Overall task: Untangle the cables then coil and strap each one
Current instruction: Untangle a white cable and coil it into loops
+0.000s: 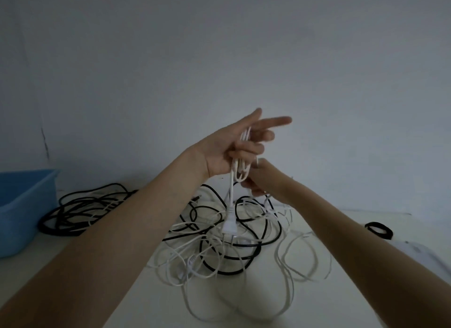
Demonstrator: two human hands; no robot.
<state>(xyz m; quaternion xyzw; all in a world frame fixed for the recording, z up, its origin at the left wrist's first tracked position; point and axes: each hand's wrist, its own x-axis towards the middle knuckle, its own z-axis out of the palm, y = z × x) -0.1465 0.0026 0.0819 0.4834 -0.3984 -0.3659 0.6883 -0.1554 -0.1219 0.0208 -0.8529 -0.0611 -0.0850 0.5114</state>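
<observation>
Fingers (246, 148) of my left hand (234, 151) curl around several loops of thin, smooth white cable (240, 166), held up above the bench (329, 230), while my forefinger and thumb point outward, straight. One strand hangs from that bundle and ends in a white moulded plug (229, 226) with two metal prongs, dangling just over the heap below. My right hand (258, 181) sits just beneath the left, touching the lower end of the loops; its fingers are mostly hidden behind the cable and my wrist, so I cannot tell whether they grip it.

Under both hands, a tangle (219, 249) of round, glossy cords sprawls on the pale, matte bench: slim white ones in loose wide curves nearest me, thicker black ones woven through them. A second bunch of black cable (80, 210) lies to the left, touching the corner of a blue plastic bin (22, 205) with rounded edges. A small black loop (379, 230) rests well apart on the right. A plain grey wall (219, 46) stands behind.
</observation>
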